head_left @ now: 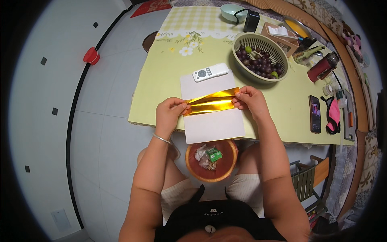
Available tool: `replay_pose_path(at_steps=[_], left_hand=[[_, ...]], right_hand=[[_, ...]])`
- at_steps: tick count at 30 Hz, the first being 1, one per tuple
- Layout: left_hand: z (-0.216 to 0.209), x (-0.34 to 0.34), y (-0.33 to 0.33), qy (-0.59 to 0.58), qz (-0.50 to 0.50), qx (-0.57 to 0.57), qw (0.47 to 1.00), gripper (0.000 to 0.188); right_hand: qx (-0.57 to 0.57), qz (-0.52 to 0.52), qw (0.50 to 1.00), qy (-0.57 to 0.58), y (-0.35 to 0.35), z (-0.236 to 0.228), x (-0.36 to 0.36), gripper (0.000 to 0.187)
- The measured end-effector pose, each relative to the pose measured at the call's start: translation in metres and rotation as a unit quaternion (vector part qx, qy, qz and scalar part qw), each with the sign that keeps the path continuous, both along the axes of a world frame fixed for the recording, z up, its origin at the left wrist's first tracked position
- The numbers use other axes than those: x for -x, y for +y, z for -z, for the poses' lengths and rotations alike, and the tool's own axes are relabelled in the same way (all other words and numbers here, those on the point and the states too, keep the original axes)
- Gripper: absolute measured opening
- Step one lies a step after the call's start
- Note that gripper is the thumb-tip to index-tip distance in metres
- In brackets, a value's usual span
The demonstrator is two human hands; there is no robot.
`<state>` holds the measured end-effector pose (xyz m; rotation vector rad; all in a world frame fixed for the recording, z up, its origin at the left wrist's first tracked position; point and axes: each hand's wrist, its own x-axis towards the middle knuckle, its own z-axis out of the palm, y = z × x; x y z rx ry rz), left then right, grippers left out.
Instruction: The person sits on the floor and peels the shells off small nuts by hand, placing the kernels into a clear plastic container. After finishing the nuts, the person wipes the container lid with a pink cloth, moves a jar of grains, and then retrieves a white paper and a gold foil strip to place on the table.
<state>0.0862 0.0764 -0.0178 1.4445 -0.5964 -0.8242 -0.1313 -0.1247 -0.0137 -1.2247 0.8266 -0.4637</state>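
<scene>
A strip of shiny gold foil paper (213, 101) is stretched between my two hands, its surface creased lengthwise. My left hand (172, 111) pinches its left end between thumb and fingers. At the other end my right hand (250, 101) grips the foil's right edge in the same way. Beneath the foil lies a white sheet (215, 127), its near edge reaching past the table's front edge. On the sheet's far part rests a white remote control (210, 72) with grey buttons, just beyond the foil.
A colander of grapes (238, 66) stands beyond my right hand. Farther right are a tissue box (282, 40), a dark red flask (322, 67), a phone (315, 114) and a pink-and-black eye mask (333, 115). A bin with rubbish (188, 165) sits below the table edge between my knees.
</scene>
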Motion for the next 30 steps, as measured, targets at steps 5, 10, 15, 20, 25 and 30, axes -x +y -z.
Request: replay_pose_path(at_steps=[5,10,15,20,25,30], left_hand=[[-0.001,0.001,0.005,-0.005,-0.008,0.001,1.000,0.003],[-0.002,0.004,0.008,0.000,0.008,-0.002,1.000,0.004],[0.000,0.003,0.011,-0.037,0.011,-0.015,0.999,0.005],[0.003,0.001,0.010,-0.055,0.012,-0.037,0.998,0.005],[0.007,-0.002,0.010,-0.195,0.015,-0.077,0.978,0.008],[0.001,0.003,0.010,-0.303,0.019,-0.069,0.950,0.016]], right_hand=[[0.009,-0.018,1.000,0.018,-0.002,-0.001,0.004,0.008],[0.012,-0.014,0.999,0.037,0.001,-0.005,0.005,0.009],[0.030,-0.027,0.998,0.056,0.004,-0.010,0.008,0.011],[0.034,-0.042,0.997,0.049,0.002,-0.005,0.009,0.010],[0.061,-0.057,0.994,0.069,0.000,-0.001,0.012,0.010],[0.133,-0.076,0.982,0.109,0.004,-0.003,0.014,0.009]])
